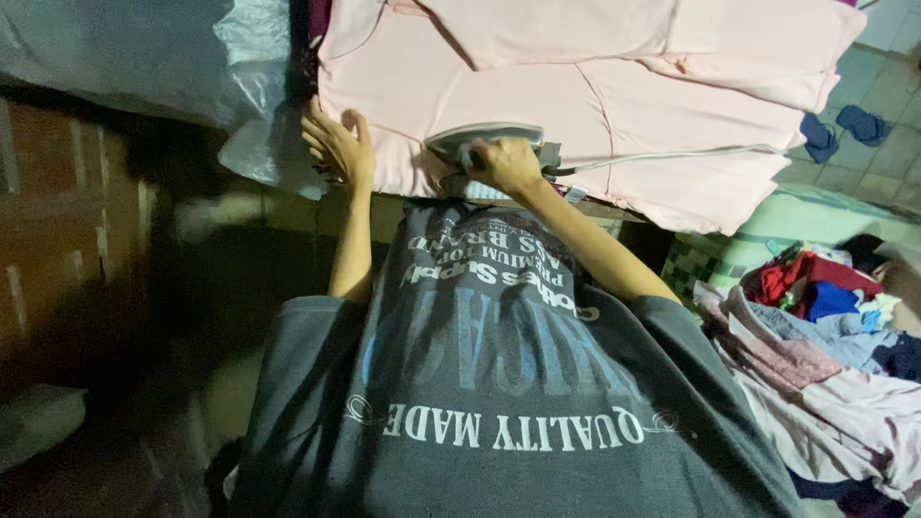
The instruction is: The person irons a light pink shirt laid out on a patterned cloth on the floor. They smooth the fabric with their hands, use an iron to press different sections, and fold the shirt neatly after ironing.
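grey printed shirt (499,403) nearest, right hand (508,163) grip clenched on iron (480,139), left hand (338,144) spread flat on pink garment (614,105)

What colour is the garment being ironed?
Pale pink: the garment lies spread under the iron, seen best in the head view.

The right hand (506,163) is gripping an iron (477,140) on a pink garment (614,105); the left hand (338,146) is pressing the cloth flat.

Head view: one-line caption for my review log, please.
Right hand grips an iron on a pink garment while the left hand lies flat on the cloth's edge; laundry pile at right.
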